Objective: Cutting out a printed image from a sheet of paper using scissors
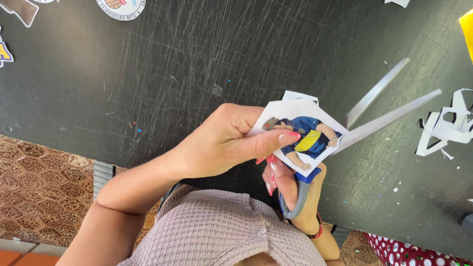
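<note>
— Black, scratched cutting mat (172, 74) fills the scene; what's at centre?
— Left hand (226, 143) pinches a printed paper cutout (303, 135) (a figure in blue and yellow). Right hand (300, 197), just nearer, grips grey-handled scissors (374, 123), blades apart at the cutout's right edge. White paper scraps (446, 128) lie far right.

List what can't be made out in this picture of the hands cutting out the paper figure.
- Right hand, head view: mostly hidden behind the paper cutout and the left hand; only fingers in the scissors handle show.
- Where the blades meet the paper: covered by the cutout.
- Round sticker and yellow piece: cut off by the frame edges.
- Specks on the black table: too small to identify.
</note>
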